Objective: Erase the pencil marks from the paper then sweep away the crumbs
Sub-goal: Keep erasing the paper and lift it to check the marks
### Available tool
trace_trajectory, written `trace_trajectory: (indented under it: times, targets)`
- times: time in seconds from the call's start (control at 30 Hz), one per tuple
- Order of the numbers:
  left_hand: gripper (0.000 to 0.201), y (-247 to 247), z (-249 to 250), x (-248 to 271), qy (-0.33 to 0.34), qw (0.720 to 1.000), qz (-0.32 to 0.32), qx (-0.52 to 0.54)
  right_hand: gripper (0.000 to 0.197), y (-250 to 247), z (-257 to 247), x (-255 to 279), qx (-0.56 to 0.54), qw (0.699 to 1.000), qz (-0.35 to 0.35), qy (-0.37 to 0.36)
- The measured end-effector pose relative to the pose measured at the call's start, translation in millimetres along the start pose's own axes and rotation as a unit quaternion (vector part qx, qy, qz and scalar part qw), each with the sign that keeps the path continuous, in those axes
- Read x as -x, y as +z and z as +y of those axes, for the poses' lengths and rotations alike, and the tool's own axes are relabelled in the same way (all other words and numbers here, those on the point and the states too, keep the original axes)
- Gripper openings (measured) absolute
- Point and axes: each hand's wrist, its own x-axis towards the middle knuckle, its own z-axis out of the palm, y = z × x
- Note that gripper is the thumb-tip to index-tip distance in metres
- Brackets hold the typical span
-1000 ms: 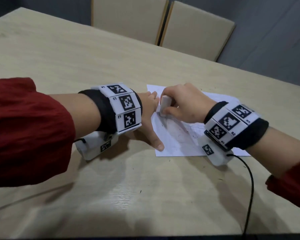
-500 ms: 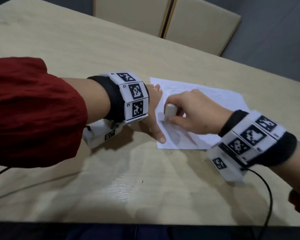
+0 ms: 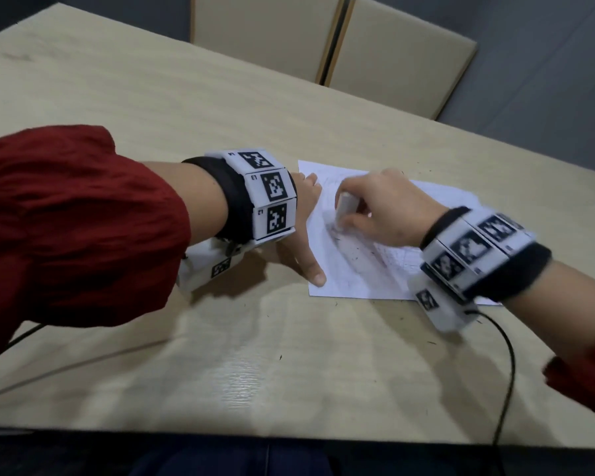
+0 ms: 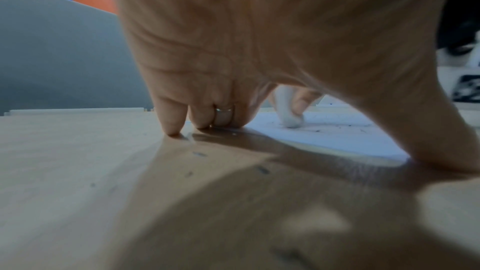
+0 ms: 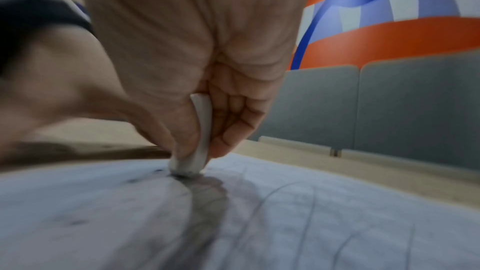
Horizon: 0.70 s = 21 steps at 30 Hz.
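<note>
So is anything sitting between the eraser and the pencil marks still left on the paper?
Nothing visible. The right hand pinches the eraser, its tip on the paper; remaining marks lie bare beside it. The left hand presses the sheet's left edge, off the marks.

Light wood-grain table [image 3: 152, 108]. White paper [image 3: 358, 276] flat on it, faint pencil marks; dark eraser crumbs [image 3: 280, 357] scattered on sheet and tabletop. Black cable [image 3: 509, 365] trails over near edge

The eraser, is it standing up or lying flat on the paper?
Standing up. The right hand pinches the eraser on end, only its bottom tip touching the paper.
</note>
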Motion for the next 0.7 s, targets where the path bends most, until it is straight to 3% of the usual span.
trace_trajectory:
  times: [0.1, 0.23, 0.4, 0.57, 0.7]
  targets:
    - [0.152, 0, 1, 0, -0.002, 1.000, 0.000, 0.004, 0.003, -1, 1, -7, 0.001, 1.000, 0.016, 0.013]
    - [0.147, 1, -1, -1, 0.003, 1.000, -0.001, 0.004, 0.006, 6, -4, 15, -0.001, 0.999, -0.042, -0.017]
    - [0.148, -3, 3, 2, -0.004, 1.000, -0.007, 0.001, 0.005, -2, 0, -5, 0.006, 1.000, 0.016, 0.020]
    - [0.149, -2, 3, 3, -0.003, 1.000, 0.001, 0.003, 0.003, 9, -6, 20, -0.013, 0.999, -0.032, -0.020]
    - [0.144, -5, 7, 6, -0.011, 1.000, 0.003, 0.002, 0.004, -2, 2, 1, -0.010, 1.000, 0.012, 0.018]
